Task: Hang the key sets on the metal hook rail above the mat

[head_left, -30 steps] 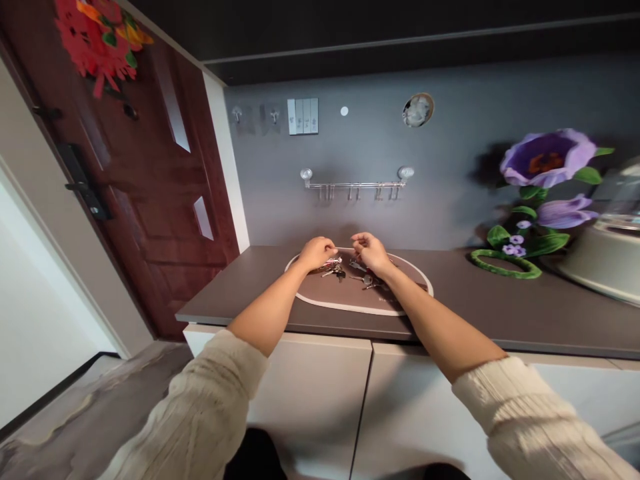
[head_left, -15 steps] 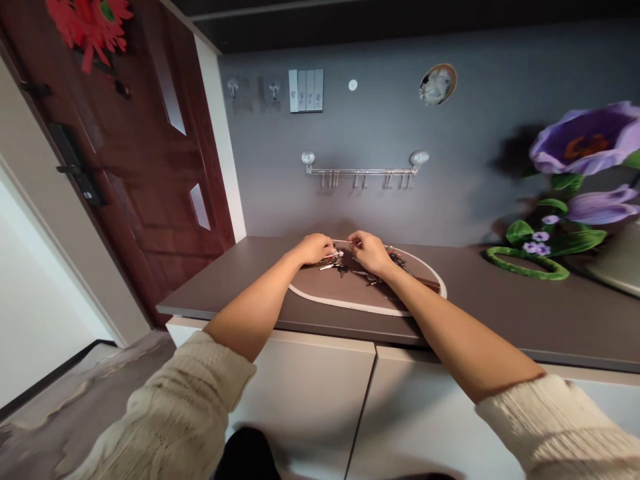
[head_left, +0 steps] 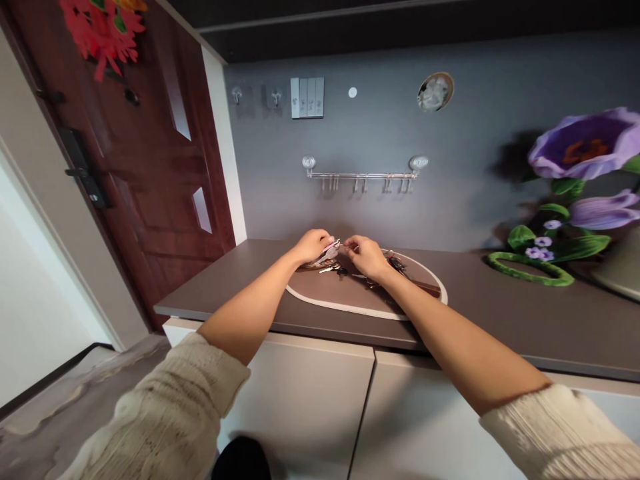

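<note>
My left hand (head_left: 314, 247) is closed over the left part of an oval brown mat with a pale rim (head_left: 345, 309). Its fingers pinch a bunch of keys (head_left: 330, 253), with a slim pinkish piece and a silvery tip showing at the fingertips. Just to the right, my right hand (head_left: 369, 257) has its fingertips curled together close to that silvery tip. What they hold, if anything, is too small to make out. More keys (head_left: 341, 272) lie on the mat below the left hand. A dark bunch of small items (head_left: 396, 262) is partly hidden behind my right hand.
A clear rail with small hooks (head_left: 363, 177) is fixed to the grey wall above the mat. Purple artificial flowers (head_left: 580, 153) with a green ring base (head_left: 530, 275) stand on the right of the brown countertop (head_left: 505, 320). On the left is a dark red door (head_left: 150, 167).
My right hand has shifted slightly down and its fingers have curled in. The pinkish piece with the silvery tip now shows at my left fingertips. The view has tilted slightly upward.
</note>
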The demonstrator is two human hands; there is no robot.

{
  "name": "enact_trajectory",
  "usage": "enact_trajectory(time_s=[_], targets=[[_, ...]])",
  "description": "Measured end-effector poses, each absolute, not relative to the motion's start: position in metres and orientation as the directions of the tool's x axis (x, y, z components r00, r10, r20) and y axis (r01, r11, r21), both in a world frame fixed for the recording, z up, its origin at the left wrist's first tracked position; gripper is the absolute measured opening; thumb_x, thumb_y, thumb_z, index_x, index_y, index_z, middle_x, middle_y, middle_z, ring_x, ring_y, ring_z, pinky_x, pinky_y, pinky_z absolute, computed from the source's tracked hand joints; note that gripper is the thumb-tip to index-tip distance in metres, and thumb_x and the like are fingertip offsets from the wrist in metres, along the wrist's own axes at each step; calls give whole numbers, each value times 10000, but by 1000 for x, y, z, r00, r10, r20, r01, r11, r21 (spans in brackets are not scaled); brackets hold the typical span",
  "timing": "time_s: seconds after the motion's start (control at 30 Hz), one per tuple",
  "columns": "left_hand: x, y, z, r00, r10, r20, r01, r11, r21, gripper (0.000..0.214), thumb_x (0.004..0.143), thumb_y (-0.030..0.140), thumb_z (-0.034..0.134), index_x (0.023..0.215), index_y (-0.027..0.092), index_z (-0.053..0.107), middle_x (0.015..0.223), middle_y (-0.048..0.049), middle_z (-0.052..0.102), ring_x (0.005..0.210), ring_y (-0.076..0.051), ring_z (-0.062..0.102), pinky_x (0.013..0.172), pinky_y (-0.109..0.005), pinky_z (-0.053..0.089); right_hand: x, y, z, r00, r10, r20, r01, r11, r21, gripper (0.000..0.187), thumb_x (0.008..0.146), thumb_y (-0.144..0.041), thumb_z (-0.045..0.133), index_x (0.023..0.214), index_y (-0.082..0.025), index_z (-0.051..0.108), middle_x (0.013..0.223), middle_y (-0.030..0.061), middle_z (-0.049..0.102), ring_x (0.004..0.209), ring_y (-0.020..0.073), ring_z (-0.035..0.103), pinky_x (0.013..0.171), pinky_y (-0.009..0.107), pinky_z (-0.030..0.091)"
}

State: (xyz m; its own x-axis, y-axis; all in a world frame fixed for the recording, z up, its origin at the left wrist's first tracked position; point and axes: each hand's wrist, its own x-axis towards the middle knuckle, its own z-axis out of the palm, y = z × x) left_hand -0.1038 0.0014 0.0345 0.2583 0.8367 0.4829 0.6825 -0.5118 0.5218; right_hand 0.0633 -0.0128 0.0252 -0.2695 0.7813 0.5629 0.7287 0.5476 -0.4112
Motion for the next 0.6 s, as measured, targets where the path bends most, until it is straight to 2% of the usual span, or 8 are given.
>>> enact_trajectory(time_s=[0.17, 0.33, 0.6], targets=[[-104, 7, 30, 208, 853, 478, 524, -510, 682, 336, 782, 388, 441, 546, 149, 464, 463, 49, 391, 455, -69, 318, 484, -216, 242, 61, -15, 26, -260, 757, 600, 682, 583, -441, 134, 757, -216, 511, 840, -160, 600, 811, 41, 619, 705, 120, 540, 718, 256, 415], [-100, 3, 32, 183, 893, 410, 327, -449, 832, 299, 780, 399, 471, 626, 144, 500, 468, 57, 402, 431, -58, 321, 464, -207, 243, 59, -15, 25, -223, 740, 635, 640, 602, -477, 125, 747, -245, 516, 806, -157, 583, 799, 35, 598, 691, 117, 524, 701, 255, 413], [-95, -4, 37, 247, 899, 361, 121, -398, 909, 333, 737, 460, 537, 682, 131, 529, 514, 35, 477, 458, -57, 396, 484, -199, 283, 60, -12, 24, -193, 667, 719, 628, 647, -432, 103, 760, -239, 489, 751, -171, 564, 775, 34, 566, 727, 136, 501, 733, 271, 396]])
